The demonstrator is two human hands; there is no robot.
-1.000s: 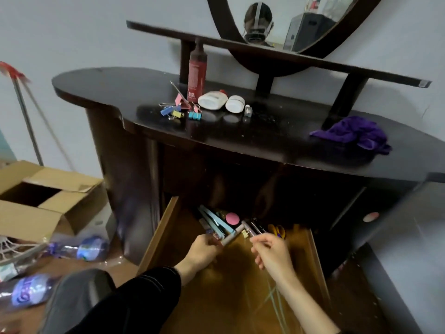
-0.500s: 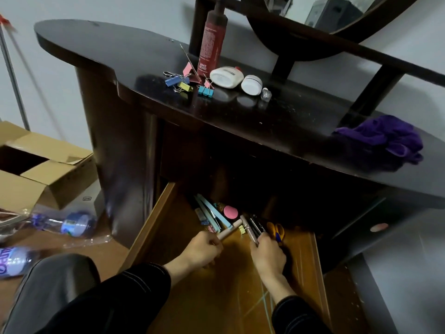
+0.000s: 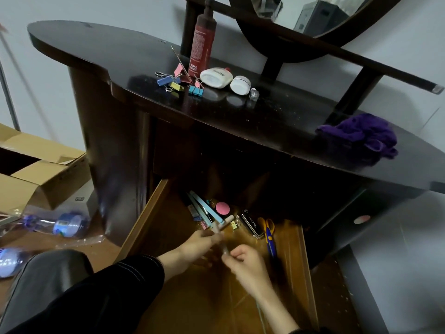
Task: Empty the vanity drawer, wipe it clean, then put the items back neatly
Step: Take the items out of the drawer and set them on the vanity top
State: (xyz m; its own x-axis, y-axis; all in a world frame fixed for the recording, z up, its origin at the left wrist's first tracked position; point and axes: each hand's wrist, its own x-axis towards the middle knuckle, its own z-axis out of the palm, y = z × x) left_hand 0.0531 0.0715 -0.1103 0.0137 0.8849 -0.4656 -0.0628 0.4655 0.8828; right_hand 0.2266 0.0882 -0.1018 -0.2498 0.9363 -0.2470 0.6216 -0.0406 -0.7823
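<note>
Far out to the left of both hands, a cardboard box (image 3: 36, 169) stands open on the floor. A plastic bottle (image 3: 65, 224) lies closer in, near the vanity's foot. The drawer (image 3: 149, 213) stands open, and its left wall runs just left of the left hand (image 3: 192, 247). That hand reaches forward over the drawer's wooden floor. Its fingers are curled round the near end of a pale tube (image 3: 222, 225) that slants up and away to the right, though blur softens the fingertips. Just beyond this hold, at the back of the drawer, lie pale-blue pens (image 3: 204, 208) and a round pink compact (image 3: 222, 208). High above the hands, the vanity top (image 3: 96, 49) carries coloured binder clips (image 3: 173, 83), an upright red bottle (image 3: 202, 44), a white bottle (image 3: 216, 77) on its side and a white jar (image 3: 240, 84). The right hand (image 3: 243, 263) is just right of the left one and nearer the camera. Its fingers are curled, and thumb and forefinger pinch a thin item (image 3: 225, 249) too blurred to identify. Beyond and right of that pinch lie a black case (image 3: 251, 224) and scissors (image 3: 269, 232) with yellow and blue handles. Far up to the right, a purple cloth (image 3: 361, 136) is bunched on the vanity top.
</note>
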